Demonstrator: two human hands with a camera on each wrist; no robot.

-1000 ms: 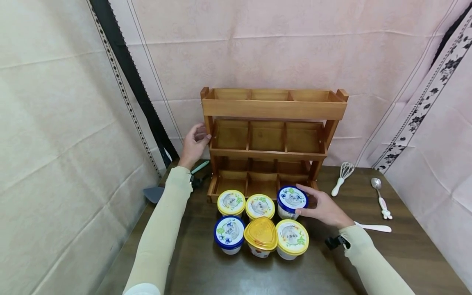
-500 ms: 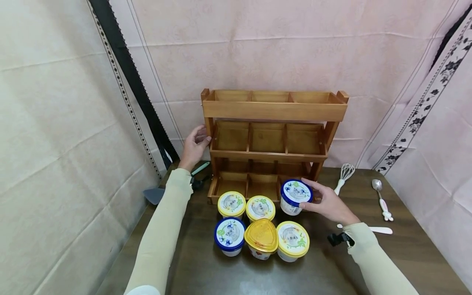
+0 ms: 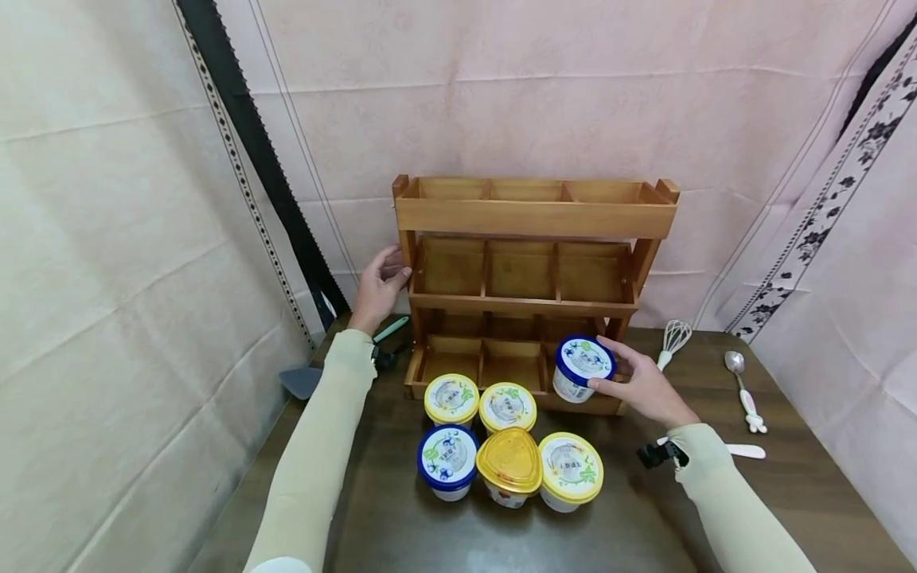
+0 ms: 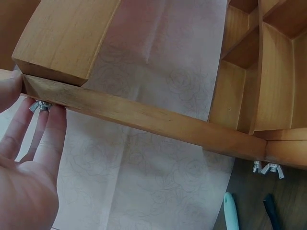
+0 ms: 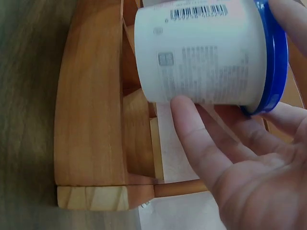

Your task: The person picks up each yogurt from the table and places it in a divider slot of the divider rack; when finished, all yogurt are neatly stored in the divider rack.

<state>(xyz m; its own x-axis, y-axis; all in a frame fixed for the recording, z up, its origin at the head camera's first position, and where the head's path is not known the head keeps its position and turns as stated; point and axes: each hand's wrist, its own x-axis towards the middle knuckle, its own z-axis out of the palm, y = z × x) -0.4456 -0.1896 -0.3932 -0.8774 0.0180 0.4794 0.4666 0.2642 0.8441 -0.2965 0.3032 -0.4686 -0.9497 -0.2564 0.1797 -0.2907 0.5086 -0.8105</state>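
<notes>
grips a blue-lidded white tub (image 3: 583, 368) in the right hand (image 3: 637, 387), with thumb and fingers clamped round lid and side. holds it lid up at the right-hand end of the lowest tier of a wooden rack (image 3: 523, 303), near the front board (image 5: 91, 105); cannot tell whether touching that board. shows a barcode (image 5: 199, 12) and blurred small print on the tub wall in the right wrist view. clasps the left upright (image 4: 139, 115) of the rack in the left hand (image 3: 377, 290), with thumb on one side and fingers on the other, beside a wing nut (image 4: 43, 106). note five more tubs on the dark table (image 3: 544, 549) before the rack: in the back row, one yellow-lidded tub (image 3: 451, 398) at left and a second yellow-lidded tub (image 3: 508, 406) beside it; in the front row, another blue-lidded tub (image 3: 447, 460), a tub with a plain amber lid (image 3: 509, 464), and a third yellow-lidded tub (image 3: 571, 469). note also, to the right, a whisk (image 3: 675, 340), a spoon (image 3: 747, 395) and a white handle (image 3: 747, 451), partly hidden; to the left, a teal handle (image 3: 391, 329) and a grey blade (image 3: 301, 382).
</notes>
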